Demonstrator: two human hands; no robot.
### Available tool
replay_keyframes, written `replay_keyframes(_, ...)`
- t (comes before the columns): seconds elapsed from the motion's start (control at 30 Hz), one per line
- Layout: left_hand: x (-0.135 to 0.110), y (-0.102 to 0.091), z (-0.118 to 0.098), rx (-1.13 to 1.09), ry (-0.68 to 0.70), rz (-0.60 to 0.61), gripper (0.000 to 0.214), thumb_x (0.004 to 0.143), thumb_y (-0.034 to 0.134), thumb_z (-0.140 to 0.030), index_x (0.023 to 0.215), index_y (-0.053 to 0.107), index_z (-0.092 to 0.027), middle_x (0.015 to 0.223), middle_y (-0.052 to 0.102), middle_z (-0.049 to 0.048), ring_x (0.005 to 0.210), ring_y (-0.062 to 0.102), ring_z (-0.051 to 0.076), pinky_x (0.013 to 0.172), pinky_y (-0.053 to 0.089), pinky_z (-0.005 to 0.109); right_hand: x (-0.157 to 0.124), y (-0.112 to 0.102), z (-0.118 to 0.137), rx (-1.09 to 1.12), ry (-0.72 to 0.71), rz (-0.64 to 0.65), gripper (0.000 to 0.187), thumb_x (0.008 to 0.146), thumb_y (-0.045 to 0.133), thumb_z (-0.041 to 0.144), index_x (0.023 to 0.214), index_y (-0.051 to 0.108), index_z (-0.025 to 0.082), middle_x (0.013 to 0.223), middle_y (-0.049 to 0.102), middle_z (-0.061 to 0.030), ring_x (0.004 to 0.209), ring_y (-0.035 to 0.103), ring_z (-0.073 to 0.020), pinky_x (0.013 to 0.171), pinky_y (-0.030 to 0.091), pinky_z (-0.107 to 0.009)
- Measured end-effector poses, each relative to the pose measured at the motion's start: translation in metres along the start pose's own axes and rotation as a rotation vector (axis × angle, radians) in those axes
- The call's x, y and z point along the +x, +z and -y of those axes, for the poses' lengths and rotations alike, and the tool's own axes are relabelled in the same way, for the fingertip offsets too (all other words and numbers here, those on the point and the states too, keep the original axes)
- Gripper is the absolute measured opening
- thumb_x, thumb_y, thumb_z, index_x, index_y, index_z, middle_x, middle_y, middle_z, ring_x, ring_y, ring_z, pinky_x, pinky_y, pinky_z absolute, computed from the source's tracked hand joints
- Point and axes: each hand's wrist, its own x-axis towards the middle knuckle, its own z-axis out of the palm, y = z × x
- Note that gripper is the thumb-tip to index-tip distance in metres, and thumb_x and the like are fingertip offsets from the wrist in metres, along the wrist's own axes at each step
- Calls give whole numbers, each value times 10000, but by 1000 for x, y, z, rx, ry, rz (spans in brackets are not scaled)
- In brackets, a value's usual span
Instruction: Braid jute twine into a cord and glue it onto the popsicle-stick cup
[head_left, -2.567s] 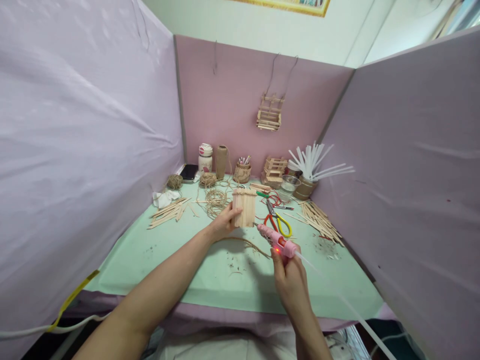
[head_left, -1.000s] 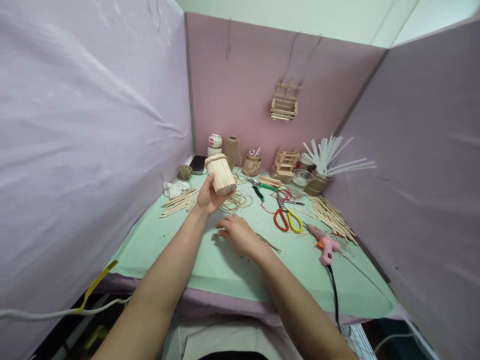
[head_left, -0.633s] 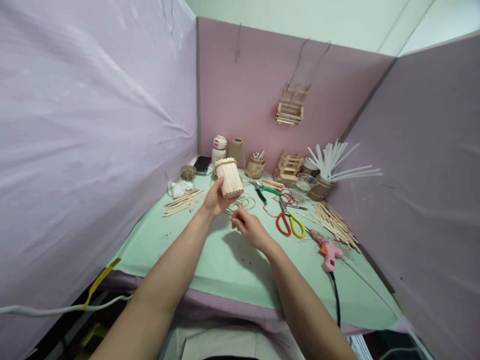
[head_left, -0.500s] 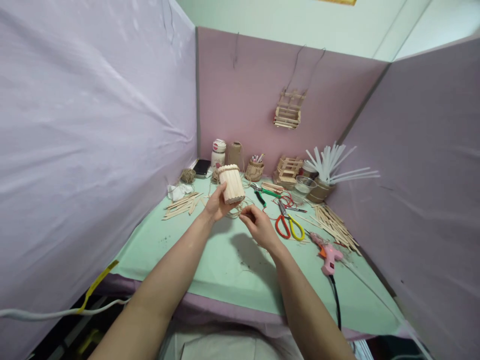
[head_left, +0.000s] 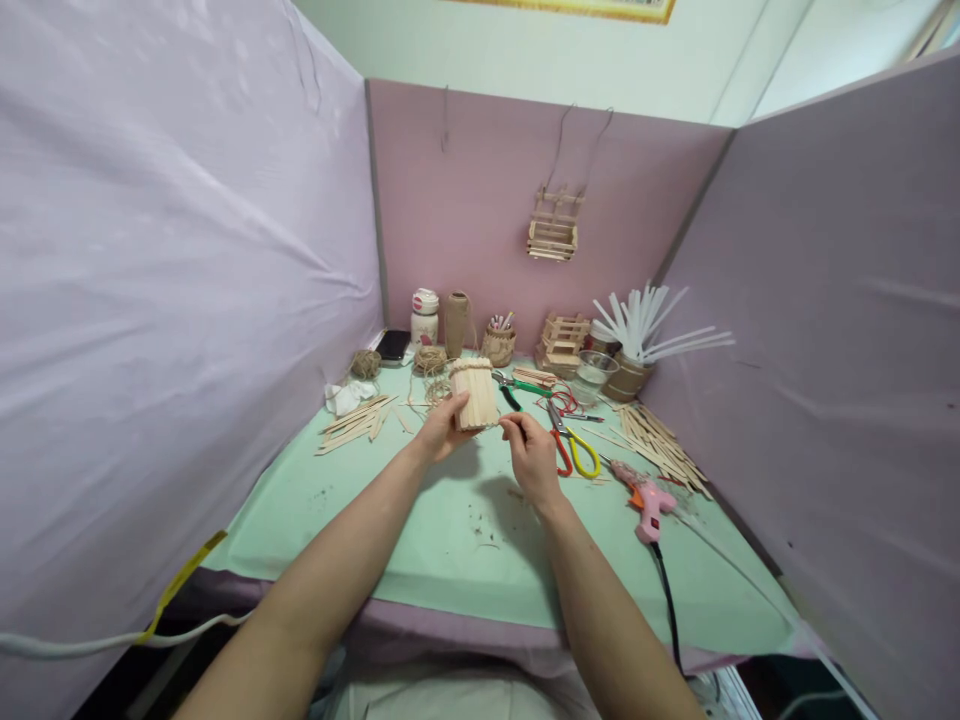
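A small cup made of pale craft sticks (head_left: 477, 397) is tilted in my left hand (head_left: 442, 430), whose thumb lies on its near side and whose fingers go underneath. Twine (head_left: 472, 365) circles the cup near its upper rim. At the cup's lower right corner, my right hand (head_left: 529, 455) pinches a thin strand that looks like twine; the fingertips hide most of it. Behind the cup, loose loops of twine (head_left: 437, 392) lie on the table. Just right of my right hand are scissors (head_left: 583, 452) with red and yellow handles.
A pink glue gun (head_left: 651, 505) lies at the right, its cord running off the front edge. Craft sticks (head_left: 664, 447) are spread at the right, more sticks (head_left: 352, 422) at the left. Pliers (head_left: 525, 384), a clear cup (head_left: 596, 372) and a twine ball (head_left: 430, 360) stand farther back.
The view has shifted slightly. My left hand has turned the cup more upright, and my right hand has moved right, from the twine loops to the cup's lower right corner.
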Motion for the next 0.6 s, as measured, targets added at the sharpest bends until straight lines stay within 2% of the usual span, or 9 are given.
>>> replay_keyframes(0.1, 0, 0, 4, 59, 28, -28, 484, 734, 646, -367, 1150, 520, -154, 1041, 636, 121, 919, 616, 221, 787, 512, 370, 0, -1, -2, 38, 81, 36, 199, 854, 449, 329, 862, 593, 192, 711, 621, -17, 634, 550, -149, 613, 419, -265)
replay_keyframes(0.23, -3, 3, 5, 105, 36, -80, 468, 721, 662, -358, 1127, 504, -188, 1057, 627, 104, 930, 611, 218, 768, 515, 360, 2, -4, -5, 51, 108, 89, 182, 831, 463, 318, 903, 578, 197, 728, 638, -24, 639, 558, -163, 611, 427, -276)
replay_keyframes(0.37, -4, 6, 5, 136, 49, -118, 463, 706, 676, -350, 1106, 489, -209, 1050, 624, 86, 911, 614, 212, 742, 517, 346, 3, -6, -6, -44, 59, 89, 187, 850, 439, 336, 788, 556, 204, 681, 601, -13, 598, 510, -152, 616, 408, -279)
replay_keyframes(0.5, -4, 10, 7, 163, 86, -101, 470, 687, 692, -333, 1091, 476, -229, 1044, 622, 68, 894, 616, 201, 763, 509, 351, 3, -5, -7, -125, -39, 62, 201, 870, 427, 328, 745, 521, 202, 775, 566, -38, 729, 515, -167, 679, 396, -286)
replay_keyframes(0.6, -4, 11, 8, 205, 104, -90, 495, 675, 698, -340, 1097, 464, -232, 1065, 611, 64, 920, 611, 201, 810, 496, 364, 1, -3, -9, -155, -40, 70, 199, 877, 429, 324, 739, 507, 204, 785, 547, -36, 746, 510, -169, 682, 386, -288)
